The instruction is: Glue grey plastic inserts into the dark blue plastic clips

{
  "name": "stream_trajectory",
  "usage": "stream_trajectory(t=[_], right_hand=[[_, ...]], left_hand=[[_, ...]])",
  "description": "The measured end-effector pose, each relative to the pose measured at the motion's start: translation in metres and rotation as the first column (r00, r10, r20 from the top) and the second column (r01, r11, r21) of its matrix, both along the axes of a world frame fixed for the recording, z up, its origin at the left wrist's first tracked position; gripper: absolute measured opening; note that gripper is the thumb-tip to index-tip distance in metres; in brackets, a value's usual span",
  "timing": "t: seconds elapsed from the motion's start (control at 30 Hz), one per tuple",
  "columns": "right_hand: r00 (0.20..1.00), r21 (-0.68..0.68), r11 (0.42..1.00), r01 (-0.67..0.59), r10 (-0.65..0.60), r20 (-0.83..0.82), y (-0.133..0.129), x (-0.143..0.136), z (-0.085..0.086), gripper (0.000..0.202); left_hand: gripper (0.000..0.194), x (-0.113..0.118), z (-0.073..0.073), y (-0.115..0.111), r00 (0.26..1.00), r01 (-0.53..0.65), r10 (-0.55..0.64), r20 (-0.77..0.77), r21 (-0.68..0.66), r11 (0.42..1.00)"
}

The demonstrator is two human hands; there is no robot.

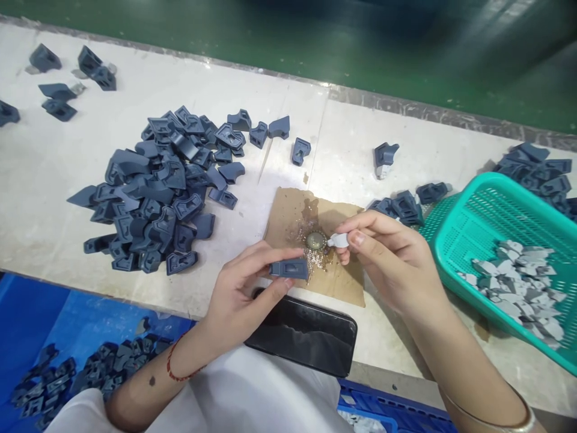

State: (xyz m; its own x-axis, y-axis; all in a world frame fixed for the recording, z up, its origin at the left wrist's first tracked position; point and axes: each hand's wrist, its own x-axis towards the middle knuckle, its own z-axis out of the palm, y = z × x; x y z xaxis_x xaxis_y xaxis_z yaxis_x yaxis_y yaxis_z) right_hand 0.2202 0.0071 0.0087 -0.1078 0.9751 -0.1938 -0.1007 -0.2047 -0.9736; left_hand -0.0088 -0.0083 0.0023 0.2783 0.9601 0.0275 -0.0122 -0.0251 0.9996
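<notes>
My left hand [246,288] pinches a dark blue-grey plastic part [289,269] with a rectangular recess facing up. Between the thumb and fingers of my right hand [392,258] is a small light grey plastic piece [339,240]. Its narrow tip is at the edge of a small round dish [316,241] with something wet-looking in it; whether they touch I cannot tell. The dish sits on a piece of brown cardboard [347,287], stained and speckled with shiny bits around it. Just below my left hand lies a black smartphone [306,337].
A big heap of dark parts [153,192] covers the table's left side. On the right, a green basket [451,240] holds many light grey pieces [518,282]. More dark parts [401,206] lie beside it and behind it. A blue bin [103,325] with dark parts is below the table edge.
</notes>
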Motion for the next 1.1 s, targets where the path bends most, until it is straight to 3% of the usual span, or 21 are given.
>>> stream_trajectory(t=[0.17,0.37,0.5,0.6,0.7,0.8,0.9,1.0,1.1], right_hand=[[1.0,-0.007,1.0,0.01,-0.009,0.011,-0.001,-0.001,0.0,0.012],[0.999,0.017,1.0,0.013,-0.014,0.045,-0.001,-0.002,-0.002,0.011],[0.997,0.027,0.998,0.062,-0.063,0.037,0.002,-0.001,-0.001,0.01],[0.994,0.036,0.994,0.105,-0.106,0.031,0.003,0.0,0.0,0.009],[0.993,0.041,0.993,0.112,-0.113,0.025,0.003,0.0,0.0,0.008],[0.994,0.028,0.994,0.106,-0.106,0.0,0.002,-0.001,0.0,0.007],[0.994,0.02,0.994,0.106,-0.106,-0.02,0.002,-0.001,0.001,0.006],[0.995,0.035,0.994,0.101,-0.1,-0.022,0.0,0.0,0.002,0.006],[0.998,0.058,0.996,0.067,-0.068,0.0,-0.003,0.0,0.002,0.007]], left_hand=[[0.008,0.0,0.0,0.002,0.999,-0.015,0.019,0.038,-0.103,0.995],[0.018,0.0,-0.002,0.001,0.962,-0.071,0.133,-0.239,0.252,0.965],[0.025,0.005,-0.003,0.001,0.867,0.097,0.128,-0.481,0.415,0.905],[0.034,0.008,-0.007,0.001,0.809,0.206,0.09,-0.581,0.424,0.882],[0.032,0.008,-0.01,0.0,0.793,0.238,0.084,-0.604,0.433,0.869],[0.026,0.007,-0.01,0.0,0.809,0.235,0.077,-0.583,0.441,0.866],[0.022,0.006,-0.006,0.001,0.887,0.154,0.039,-0.461,0.373,0.915],[0.018,0.005,-0.002,-0.001,0.978,0.034,-0.003,-0.209,0.142,0.989],[0.016,0.003,-0.001,-0.004,1.0,0.023,-0.023,0.009,-0.097,0.995]])
